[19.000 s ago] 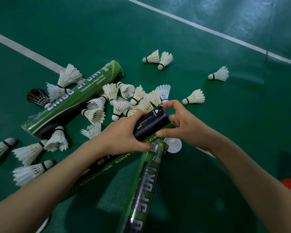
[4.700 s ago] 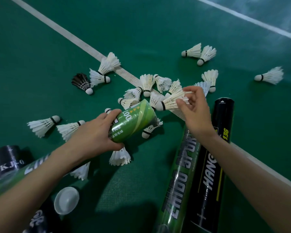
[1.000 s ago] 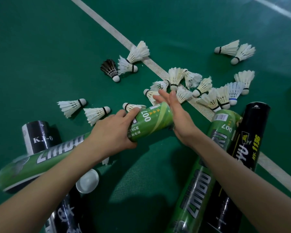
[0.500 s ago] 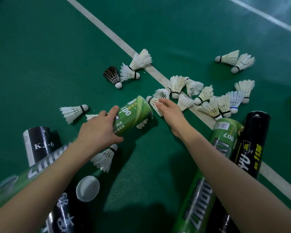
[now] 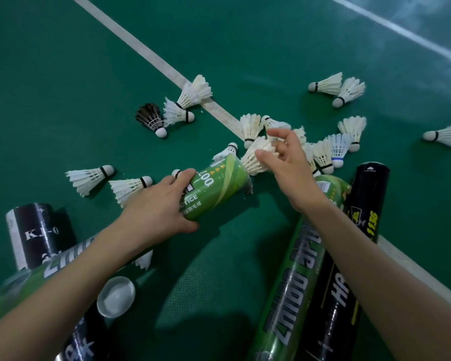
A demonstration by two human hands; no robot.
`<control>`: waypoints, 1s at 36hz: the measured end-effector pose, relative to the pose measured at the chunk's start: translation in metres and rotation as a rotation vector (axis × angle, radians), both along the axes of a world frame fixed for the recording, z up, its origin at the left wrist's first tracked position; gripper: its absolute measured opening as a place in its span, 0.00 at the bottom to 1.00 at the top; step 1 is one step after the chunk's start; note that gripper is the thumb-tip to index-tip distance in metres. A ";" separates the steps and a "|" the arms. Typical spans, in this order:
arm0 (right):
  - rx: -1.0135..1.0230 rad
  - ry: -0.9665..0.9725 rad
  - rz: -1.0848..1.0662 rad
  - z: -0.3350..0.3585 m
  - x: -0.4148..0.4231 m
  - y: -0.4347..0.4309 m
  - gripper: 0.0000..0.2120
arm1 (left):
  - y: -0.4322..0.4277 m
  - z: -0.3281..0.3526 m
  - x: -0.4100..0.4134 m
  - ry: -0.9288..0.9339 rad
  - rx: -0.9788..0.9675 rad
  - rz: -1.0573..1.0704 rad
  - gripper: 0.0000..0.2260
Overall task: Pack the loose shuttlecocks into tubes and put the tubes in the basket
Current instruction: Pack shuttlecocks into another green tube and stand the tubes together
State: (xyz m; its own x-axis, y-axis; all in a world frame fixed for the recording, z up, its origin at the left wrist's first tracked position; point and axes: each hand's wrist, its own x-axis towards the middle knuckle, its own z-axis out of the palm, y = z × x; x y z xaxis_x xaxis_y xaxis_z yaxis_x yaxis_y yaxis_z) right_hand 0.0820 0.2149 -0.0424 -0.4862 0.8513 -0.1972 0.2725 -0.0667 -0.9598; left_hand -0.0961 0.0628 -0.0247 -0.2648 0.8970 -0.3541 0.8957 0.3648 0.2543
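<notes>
Green tube (image 5: 214, 188), gripped near its open mouth by the left hand (image 5: 158, 208), lies tilted above the court floor (image 5: 63, 74). Right hand (image 5: 288, 162) pinches a white shuttlecock (image 5: 255, 156) at that mouth; other shuttlecocks lie scattered nearby.

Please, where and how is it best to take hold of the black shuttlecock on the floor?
Probably pinch the black shuttlecock at its white cork tip, coming from the near side: it lies flat with the cork toward the person, nothing blocks that end, and its feathers look easy to crush.
</notes>
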 end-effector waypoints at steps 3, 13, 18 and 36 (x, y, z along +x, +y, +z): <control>0.027 -0.030 0.084 0.002 0.006 -0.004 0.15 | 0.002 0.002 0.008 -0.009 0.009 -0.036 0.44; -0.033 -0.038 0.130 0.002 0.017 -0.016 0.16 | 0.012 0.008 0.023 0.016 0.020 -0.060 0.42; -0.090 0.039 0.196 0.001 0.011 -0.033 0.19 | 0.025 0.006 0.029 0.068 0.028 -0.050 0.42; 0.624 -1.184 0.186 -0.052 0.042 0.067 0.29 | 0.039 -0.011 0.040 0.022 -0.054 -0.068 0.43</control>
State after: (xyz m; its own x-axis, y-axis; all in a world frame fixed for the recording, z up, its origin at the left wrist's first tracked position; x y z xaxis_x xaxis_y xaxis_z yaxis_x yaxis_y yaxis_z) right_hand 0.1237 0.2822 -0.0942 -0.4118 0.8928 -0.1825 0.9081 0.4187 -0.0004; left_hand -0.0563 0.1021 -0.0359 -0.2122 0.8928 -0.3972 0.9238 0.3158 0.2163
